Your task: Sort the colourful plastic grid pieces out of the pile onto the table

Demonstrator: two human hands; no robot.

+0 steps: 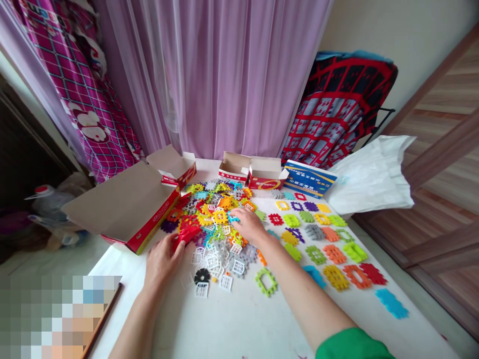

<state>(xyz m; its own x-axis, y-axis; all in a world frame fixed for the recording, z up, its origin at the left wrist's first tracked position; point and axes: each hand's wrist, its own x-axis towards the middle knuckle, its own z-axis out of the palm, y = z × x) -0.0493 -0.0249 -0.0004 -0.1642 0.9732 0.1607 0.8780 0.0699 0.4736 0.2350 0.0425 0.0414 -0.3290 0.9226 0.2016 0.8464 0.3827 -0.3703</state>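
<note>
Centrally, on a white table (224, 329), we record a loose heap of multicoloured notched plastic building pieces (220, 217), both hands at it. The left hand (161, 255) works the near-left edge, thumb and fingers against glossy red plastic pieces (189, 233); we cannot tell whether they are pinched or only touched. The right hand (247, 224) reaches into the middle, fingertips at a small bright-blue plastic piece (233, 216); its grip, too, we cannot make out, the fingers being partly hidden.

Nearest us, white lattice window-shaped pieces (202, 289) spill out around a black round notched disc (202, 275). A lime-green open plastic frame (266, 282) lies apart, just left of the bare right forearm (295, 286), which blocks our view of the table beneath it. Beyond that arm, flat coloured plastic tiles (335, 253) spread in rough rows.

Cardboard hems in the heap: a large open red-and-yellow box (157, 218) on the left, a smaller open red box (184, 172) behind it, two little open red-and-white boxes (266, 182) at the far edge, then a blue-and-yellow printed box (310, 178). Beside this last we note a crumpled white bag (374, 174). A lilac curtain (224, 75) closes off the back.
</note>
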